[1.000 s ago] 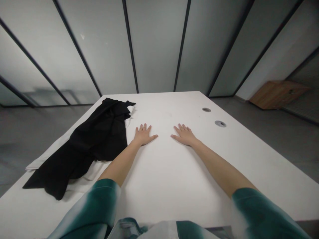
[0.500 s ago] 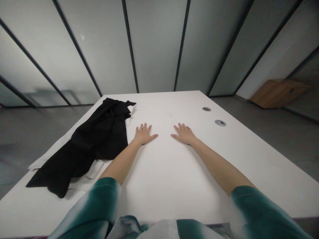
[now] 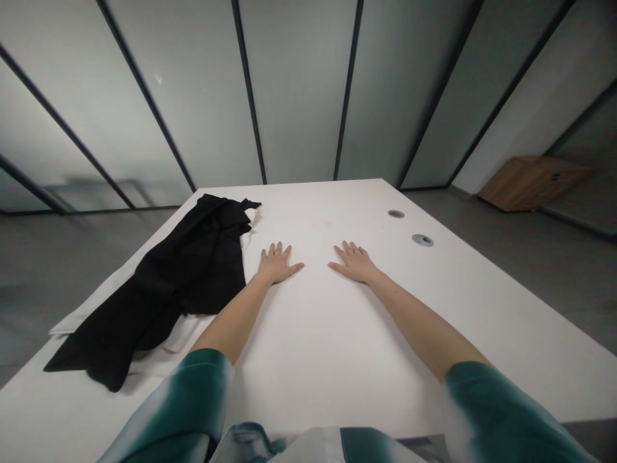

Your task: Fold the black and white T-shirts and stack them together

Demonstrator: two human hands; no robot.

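Observation:
My left hand (image 3: 276,264) lies palm down on the white table (image 3: 332,360), fingers spread, holding nothing. To its right, a short gap away, my right hand (image 3: 355,262) rests flat in the same manner with its thumb turned inward. Black cloth (image 3: 178,270), perhaps a garment, is spread in loose folds along the table's left side, close to my left hand and forearm. White cloth (image 3: 87,310) shows from beneath the black cloth at its edges. Neither hand touches the fabric.
Two round metal cable grommets, a farther one (image 3: 396,213) and a nearer one (image 3: 423,240), are set in the table's right side. Beyond the far edge stands a frosted glass partition (image 3: 299,90) with dark frames. A wooden cabinet (image 3: 530,183) is on the floor at right.
Both hands stay flat in the same places on the table. The whole view has shifted slightly, with the scene sitting a little lower and further left; the cloth has not moved on the table.

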